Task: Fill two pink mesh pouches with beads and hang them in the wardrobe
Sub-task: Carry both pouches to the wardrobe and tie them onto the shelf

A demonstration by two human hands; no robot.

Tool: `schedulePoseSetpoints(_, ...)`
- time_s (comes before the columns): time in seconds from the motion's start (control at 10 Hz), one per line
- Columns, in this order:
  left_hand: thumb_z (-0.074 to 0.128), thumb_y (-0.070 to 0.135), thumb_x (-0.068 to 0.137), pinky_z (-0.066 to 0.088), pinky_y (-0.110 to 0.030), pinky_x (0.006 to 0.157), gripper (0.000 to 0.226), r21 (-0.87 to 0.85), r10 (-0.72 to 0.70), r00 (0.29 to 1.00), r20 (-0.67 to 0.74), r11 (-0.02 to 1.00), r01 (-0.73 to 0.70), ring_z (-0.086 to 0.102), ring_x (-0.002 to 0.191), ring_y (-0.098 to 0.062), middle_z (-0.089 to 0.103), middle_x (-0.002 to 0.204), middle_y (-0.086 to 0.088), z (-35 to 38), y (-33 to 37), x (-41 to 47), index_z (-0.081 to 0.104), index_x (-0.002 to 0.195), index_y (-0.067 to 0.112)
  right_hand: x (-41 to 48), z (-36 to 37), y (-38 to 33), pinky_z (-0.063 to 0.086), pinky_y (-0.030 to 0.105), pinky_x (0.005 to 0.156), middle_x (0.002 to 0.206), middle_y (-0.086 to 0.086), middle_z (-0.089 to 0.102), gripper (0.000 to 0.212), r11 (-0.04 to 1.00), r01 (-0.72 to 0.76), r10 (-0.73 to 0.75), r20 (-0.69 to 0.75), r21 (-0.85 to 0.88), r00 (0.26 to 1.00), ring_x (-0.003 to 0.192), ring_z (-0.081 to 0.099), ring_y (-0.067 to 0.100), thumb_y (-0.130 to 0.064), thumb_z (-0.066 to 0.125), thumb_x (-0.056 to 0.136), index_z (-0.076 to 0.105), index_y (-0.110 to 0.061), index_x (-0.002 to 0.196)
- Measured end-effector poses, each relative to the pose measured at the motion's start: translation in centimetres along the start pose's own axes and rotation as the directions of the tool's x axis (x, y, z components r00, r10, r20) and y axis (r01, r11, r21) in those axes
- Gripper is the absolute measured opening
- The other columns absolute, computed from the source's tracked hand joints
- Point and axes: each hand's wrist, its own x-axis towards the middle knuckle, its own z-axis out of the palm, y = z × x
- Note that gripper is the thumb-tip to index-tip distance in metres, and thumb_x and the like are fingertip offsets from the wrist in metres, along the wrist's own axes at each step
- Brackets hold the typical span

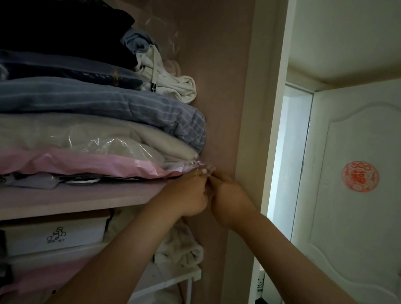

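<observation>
Both my hands reach up into the wardrobe, at the right end of the pink shelf (72, 197) beside the pinkish side wall (224, 93). My left hand (191, 195) and my right hand (230, 203) are pressed close together, fingers pinched around something small and pale pink (204, 169) at the fingertips. It may be a pouch or its string; the hands hide most of it and the light is dim. No beads show.
On the shelf lies a stack of folded bedding and clothes (88, 106), with a plastic-wrapped pink package (75, 164) at the bottom. Below are a white box (56, 236) and a white wire rack (175, 279). A white door (367, 192) with a red sticker stands at right.
</observation>
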Motion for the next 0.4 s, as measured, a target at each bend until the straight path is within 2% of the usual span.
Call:
schedulePoseSetpoints(0.1, 0.043, 0.020, 0.097, -0.014, -0.015, 0.108, 0.061, 0.008, -0.043, 0.998, 0.039, 0.999, 0.043, 0.012, 0.149, -0.013, 0.016, 0.162, 0.004, -0.4, 0.2, 0.5, 0.022, 0.154, 0.024, 0.6, -0.6, -0.3, 0.040, 0.043, 0.112, 0.155, 0.011, 0.042, 0.059, 0.999, -0.017, 0.019, 0.079, -0.027, 0.997, 0.140, 0.043, 0.029, -0.035, 0.040, 0.091, 0.050, -0.013, 0.145)
schedulePoseSetpoints(0.2, 0.043, 0.016, 0.099, -0.006, -0.016, 0.107, 0.054, -0.041, -0.049, 0.996, 0.074, 0.998, 0.053, 0.018, 0.147, -0.016, 0.022, 0.160, 0.000, -1.1, 0.7, 0.4, 0.027, 0.151, 0.019, 1.0, -1.7, -0.8, 0.038, 0.034, 0.111, 0.157, 0.009, 0.039, 0.049, 0.997, -0.039, 0.050, 0.167, -0.067, 0.985, 0.140, 0.043, 0.028, -0.027, 0.049, 0.099, 0.047, -0.015, 0.146)
schedulePoseSetpoints(0.3, 0.045, 0.019, 0.097, 0.008, -0.023, 0.115, 0.055, -0.073, -0.030, 0.999, -0.011, 0.997, 0.029, 0.022, 0.145, -0.017, 0.029, 0.158, 0.004, -1.0, 0.7, -0.4, 0.032, 0.150, 0.027, 0.9, -2.1, -1.0, 0.040, 0.031, 0.107, 0.150, 0.009, 0.049, 0.046, 0.999, -0.051, 0.048, 0.185, 0.013, 0.982, 0.131, 0.051, 0.028, -0.025, 0.051, 0.100, 0.051, -0.016, 0.144)
schedulePoseSetpoints(0.4, 0.050, 0.024, 0.094, 0.031, -0.032, 0.114, 0.049, -0.146, 0.043, 0.998, -0.053, 0.988, -0.051, 0.042, 0.135, -0.020, 0.047, 0.145, 0.002, -1.5, 0.8, -1.3, 0.044, 0.142, 0.028, 0.2, -3.4, -1.0, 0.044, 0.025, 0.095, 0.136, 0.010, 0.060, 0.040, 0.996, -0.012, 0.004, 0.094, 0.093, 0.996, 0.118, 0.061, 0.030, -0.019, 0.055, 0.097, 0.059, -0.014, 0.136)
